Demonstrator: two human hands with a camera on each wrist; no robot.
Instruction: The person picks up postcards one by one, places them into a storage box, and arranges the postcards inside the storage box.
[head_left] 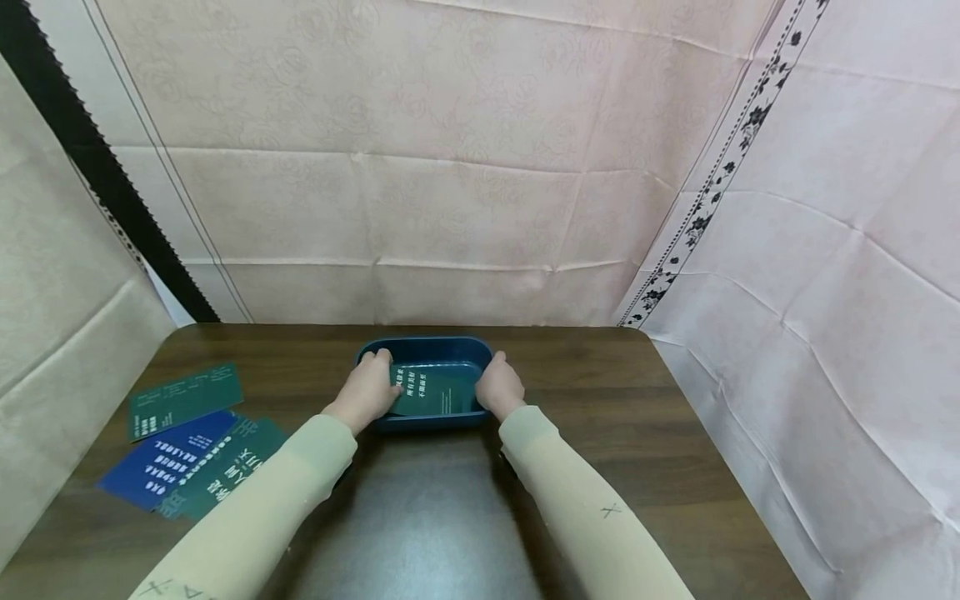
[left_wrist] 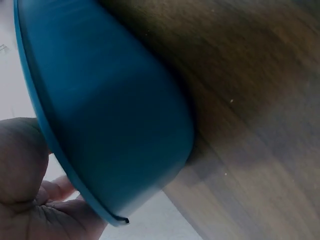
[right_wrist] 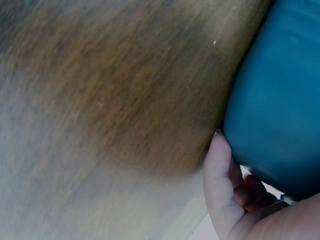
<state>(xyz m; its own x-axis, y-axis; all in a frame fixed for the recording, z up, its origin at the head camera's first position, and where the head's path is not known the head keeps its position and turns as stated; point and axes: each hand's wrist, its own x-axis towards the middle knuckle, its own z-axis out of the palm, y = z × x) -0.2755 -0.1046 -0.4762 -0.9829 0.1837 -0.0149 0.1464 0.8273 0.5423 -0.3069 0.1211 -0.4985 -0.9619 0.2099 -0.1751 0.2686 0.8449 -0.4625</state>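
Head view, and here's the blue tray [head_left: 432,424] near the far edge of the table [head_left: 637,450], left hand [head_left: 367,390] gripping its left end, right hand [head_left: 500,386] gripping its right, and an even, level hold should keep the green card [head_left: 435,395] inside from sliding

Pale cream long sleeves [head_left: 251,507] end in faintly green cuffs [head_left: 527,427], and a thin dark cross-like mark [head_left: 611,510] shows on each sleeve.

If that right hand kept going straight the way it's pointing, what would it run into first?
Probably the blue tray: the right hand grips its right end. Beyond that, the cloth behind the table seems next, though depth is unclear.
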